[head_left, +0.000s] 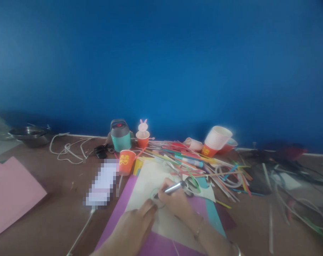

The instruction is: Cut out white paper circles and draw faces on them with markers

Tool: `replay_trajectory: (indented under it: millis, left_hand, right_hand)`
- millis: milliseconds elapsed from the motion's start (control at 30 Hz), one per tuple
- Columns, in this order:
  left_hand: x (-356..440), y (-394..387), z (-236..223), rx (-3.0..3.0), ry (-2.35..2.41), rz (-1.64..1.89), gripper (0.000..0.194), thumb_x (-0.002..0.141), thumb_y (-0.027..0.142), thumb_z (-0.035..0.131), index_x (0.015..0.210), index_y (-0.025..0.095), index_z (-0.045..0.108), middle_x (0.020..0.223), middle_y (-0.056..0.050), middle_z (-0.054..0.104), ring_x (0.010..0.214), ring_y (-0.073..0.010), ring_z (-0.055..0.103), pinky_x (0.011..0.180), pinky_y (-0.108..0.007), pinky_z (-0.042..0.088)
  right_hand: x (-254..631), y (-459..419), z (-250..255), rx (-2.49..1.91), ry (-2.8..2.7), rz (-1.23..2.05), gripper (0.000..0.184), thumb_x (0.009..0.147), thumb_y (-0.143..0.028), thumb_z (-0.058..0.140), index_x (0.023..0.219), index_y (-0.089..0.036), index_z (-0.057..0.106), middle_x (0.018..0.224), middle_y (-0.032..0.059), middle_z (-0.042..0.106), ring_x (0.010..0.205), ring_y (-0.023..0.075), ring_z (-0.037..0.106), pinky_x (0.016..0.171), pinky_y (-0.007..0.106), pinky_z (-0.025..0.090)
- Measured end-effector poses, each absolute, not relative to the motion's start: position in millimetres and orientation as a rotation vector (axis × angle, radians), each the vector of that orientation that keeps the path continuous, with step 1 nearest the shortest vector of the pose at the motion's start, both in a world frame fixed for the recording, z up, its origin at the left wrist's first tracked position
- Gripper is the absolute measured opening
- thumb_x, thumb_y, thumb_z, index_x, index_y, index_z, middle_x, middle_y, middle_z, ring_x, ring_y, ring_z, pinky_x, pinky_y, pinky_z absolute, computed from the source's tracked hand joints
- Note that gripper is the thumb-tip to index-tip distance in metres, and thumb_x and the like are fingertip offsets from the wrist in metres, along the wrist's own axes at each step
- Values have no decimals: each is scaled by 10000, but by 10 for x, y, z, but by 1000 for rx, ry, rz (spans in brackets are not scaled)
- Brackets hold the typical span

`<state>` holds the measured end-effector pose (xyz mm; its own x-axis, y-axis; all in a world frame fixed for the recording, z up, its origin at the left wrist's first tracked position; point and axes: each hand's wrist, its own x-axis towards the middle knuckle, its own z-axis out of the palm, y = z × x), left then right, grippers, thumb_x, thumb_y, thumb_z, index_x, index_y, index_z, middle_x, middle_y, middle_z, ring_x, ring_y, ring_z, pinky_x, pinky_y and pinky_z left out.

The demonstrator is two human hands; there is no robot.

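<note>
The right hand [177, 202] grips a silver pen [174, 187] over the white paper [143, 182], which could slide askew if the left hand [136, 221] resting there (whether pinching anything, I cannot tell) presses too lightly.

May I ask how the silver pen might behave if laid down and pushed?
The silver pen would probably roll, as its barrel looks round. Its shiny surface may be slightly slippery, and its slim shape suggests little weight.
</note>
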<state>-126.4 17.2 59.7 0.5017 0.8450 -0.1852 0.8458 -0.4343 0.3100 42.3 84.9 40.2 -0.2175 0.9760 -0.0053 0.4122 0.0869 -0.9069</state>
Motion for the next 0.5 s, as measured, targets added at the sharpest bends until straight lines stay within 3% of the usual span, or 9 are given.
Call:
replay_trajectory:
  millis: [500]
  left_hand:
    - [-1258,174,618,2369,1407,-24,390,932,182,311,1282,278,454,1305,-55,493,832,-157,664,801,-281,526]
  right_hand:
    - [396,841,408,-1358,-1687,1119,83,699,-220,512,636,-209,458,532,-59,450,522,118,422,490,230,327]
